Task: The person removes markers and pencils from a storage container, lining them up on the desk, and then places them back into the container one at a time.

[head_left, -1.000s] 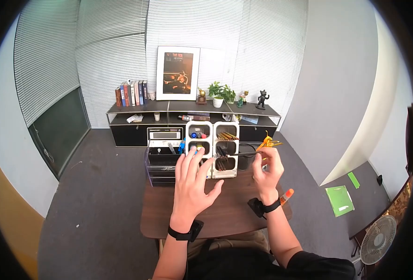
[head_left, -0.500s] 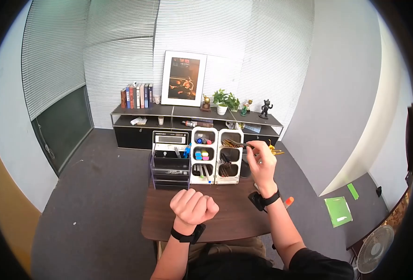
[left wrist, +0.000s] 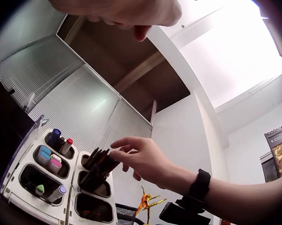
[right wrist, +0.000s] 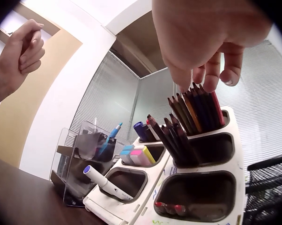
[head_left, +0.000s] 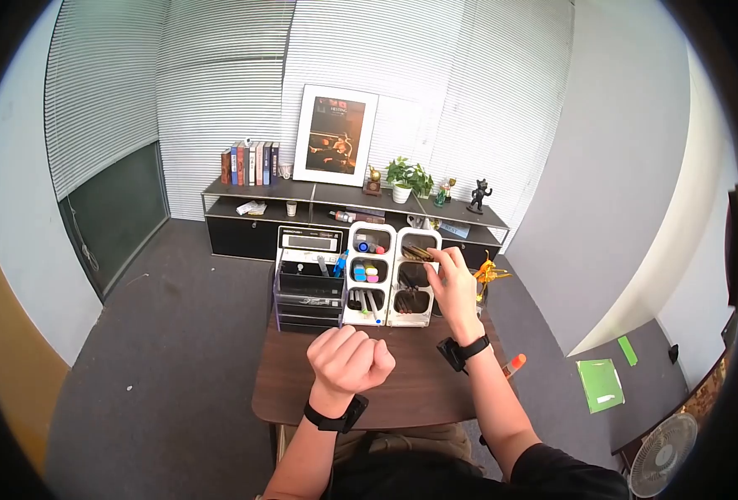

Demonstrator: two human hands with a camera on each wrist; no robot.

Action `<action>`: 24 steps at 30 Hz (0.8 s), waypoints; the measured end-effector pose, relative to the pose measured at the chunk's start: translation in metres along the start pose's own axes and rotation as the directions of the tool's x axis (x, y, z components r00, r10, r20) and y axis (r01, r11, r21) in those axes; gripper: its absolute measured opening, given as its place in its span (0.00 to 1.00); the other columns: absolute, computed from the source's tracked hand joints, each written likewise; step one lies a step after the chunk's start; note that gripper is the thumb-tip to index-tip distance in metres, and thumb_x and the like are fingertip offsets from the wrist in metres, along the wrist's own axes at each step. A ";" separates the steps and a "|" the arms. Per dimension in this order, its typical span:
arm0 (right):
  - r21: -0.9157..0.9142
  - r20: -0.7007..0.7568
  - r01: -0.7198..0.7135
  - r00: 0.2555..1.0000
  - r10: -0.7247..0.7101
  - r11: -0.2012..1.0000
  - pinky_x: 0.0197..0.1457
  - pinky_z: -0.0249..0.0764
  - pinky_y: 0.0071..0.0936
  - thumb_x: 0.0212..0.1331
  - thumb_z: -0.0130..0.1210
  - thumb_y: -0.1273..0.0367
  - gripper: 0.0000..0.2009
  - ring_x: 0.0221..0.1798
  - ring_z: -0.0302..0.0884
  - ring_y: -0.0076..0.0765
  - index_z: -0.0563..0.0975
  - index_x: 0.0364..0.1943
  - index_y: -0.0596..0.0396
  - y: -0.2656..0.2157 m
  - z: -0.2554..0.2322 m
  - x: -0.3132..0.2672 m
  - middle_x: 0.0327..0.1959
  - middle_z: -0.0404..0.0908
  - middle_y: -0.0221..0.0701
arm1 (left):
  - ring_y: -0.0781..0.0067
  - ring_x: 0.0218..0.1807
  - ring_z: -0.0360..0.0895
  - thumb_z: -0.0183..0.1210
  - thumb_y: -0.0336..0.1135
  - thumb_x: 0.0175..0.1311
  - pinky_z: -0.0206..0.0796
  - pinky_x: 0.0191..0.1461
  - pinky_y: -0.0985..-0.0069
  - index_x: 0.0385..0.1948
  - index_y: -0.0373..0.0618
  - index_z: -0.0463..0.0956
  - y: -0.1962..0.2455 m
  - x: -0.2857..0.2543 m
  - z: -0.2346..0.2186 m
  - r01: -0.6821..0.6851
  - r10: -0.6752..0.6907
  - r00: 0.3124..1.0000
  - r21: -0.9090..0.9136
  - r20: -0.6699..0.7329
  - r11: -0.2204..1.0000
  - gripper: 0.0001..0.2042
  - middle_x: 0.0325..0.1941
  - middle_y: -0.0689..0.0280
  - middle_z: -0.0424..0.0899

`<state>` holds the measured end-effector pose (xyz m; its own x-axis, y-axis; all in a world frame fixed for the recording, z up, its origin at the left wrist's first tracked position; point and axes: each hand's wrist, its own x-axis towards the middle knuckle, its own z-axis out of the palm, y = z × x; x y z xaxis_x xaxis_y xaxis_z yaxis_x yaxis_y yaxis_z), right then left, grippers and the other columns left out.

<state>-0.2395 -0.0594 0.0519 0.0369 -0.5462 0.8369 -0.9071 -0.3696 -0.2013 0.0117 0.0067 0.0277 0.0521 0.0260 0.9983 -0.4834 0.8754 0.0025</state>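
Note:
A white desk organizer (head_left: 388,279) stands at the back of the brown table (head_left: 402,392), with markers and highlighters in its left cells and pencils in its right cells. My right hand (head_left: 433,257) reaches to the top right cell and pinches the end of a dark pencil among the pencils (head_left: 419,252) standing there. In the right wrist view the fingertips of this hand (right wrist: 197,82) sit right on the ends of the pencils (right wrist: 192,110). My left hand (head_left: 351,357) hovers over the table in a fist and holds nothing. It also shows curled in the right wrist view (right wrist: 21,49).
A clear drawer unit (head_left: 306,292) with pens stands left of the organizer. A gold figure (head_left: 487,273) is to its right. An orange-capped marker (head_left: 514,363) lies at the table's right edge. A low shelf (head_left: 252,204) with books runs along the far wall.
My right hand carried a dark pencil from the organizer's right side up into the top right cell. My left hand came off the organizer, drew back and curled into a fist.

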 end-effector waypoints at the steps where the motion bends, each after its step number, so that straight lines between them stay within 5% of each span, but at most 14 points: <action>1: -0.004 0.005 -0.010 1.000 0.010 1.000 0.36 0.80 0.37 0.71 0.67 0.71 0.12 0.31 0.85 0.38 0.84 0.56 0.51 -0.001 -0.001 -0.002 0.46 0.81 0.31 | 0.64 0.16 0.62 0.59 0.25 0.63 0.51 0.21 0.69 0.13 0.44 0.64 0.000 0.001 0.000 0.002 -0.002 1.000 -0.001 0.005 1.000 0.17 0.15 0.65 0.64; 6: 0.072 -0.093 -0.028 0.995 0.034 0.997 0.35 0.79 0.36 0.71 0.66 0.73 0.13 0.30 0.84 0.35 0.84 0.57 0.51 -0.006 -0.010 -0.020 0.44 0.81 0.31 | 0.66 0.16 0.62 0.63 0.25 0.56 0.52 0.21 0.70 0.12 0.48 0.62 -0.004 0.000 0.002 -0.006 0.006 1.000 0.000 0.014 1.000 0.18 0.14 0.67 0.62; 12: 0.209 0.178 -0.228 0.965 0.193 0.951 0.38 0.80 0.36 0.70 0.66 0.73 0.12 0.32 0.85 0.36 0.85 0.55 0.53 -0.010 -0.014 -0.043 0.40 0.86 0.33 | 0.65 0.16 0.63 0.63 0.25 0.57 0.53 0.21 0.69 0.12 0.47 0.62 -0.002 -0.003 0.006 0.025 -0.024 0.998 -0.021 0.052 0.999 0.18 0.14 0.67 0.63; 18: 0.180 0.153 -0.305 0.948 0.280 0.935 0.43 0.82 0.38 0.70 0.65 0.71 0.12 0.36 0.86 0.39 0.86 0.55 0.51 -0.022 -0.004 -0.035 0.40 0.84 0.32 | 0.62 0.16 0.62 0.61 0.23 0.59 0.52 0.21 0.68 0.13 0.44 0.62 -0.007 -0.007 0.007 0.107 -0.097 0.988 -0.075 0.123 0.991 0.18 0.14 0.64 0.63; 24: 0.182 0.107 -0.242 0.968 0.226 0.953 0.44 0.81 0.39 0.70 0.65 0.72 0.08 0.35 0.85 0.41 0.88 0.50 0.54 -0.015 0.008 -0.045 0.41 0.83 0.34 | 0.62 0.15 0.60 0.60 0.21 0.60 0.49 0.21 0.67 0.13 0.41 0.63 -0.006 -0.011 0.010 0.153 -0.139 0.983 -0.110 0.118 0.982 0.17 0.14 0.63 0.61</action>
<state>-0.2247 -0.0352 0.0130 -0.1246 -0.6925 0.7105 -0.7973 -0.3564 -0.4872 0.0053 -0.0038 0.0170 0.0153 -0.1536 0.9880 -0.3706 0.9169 0.1483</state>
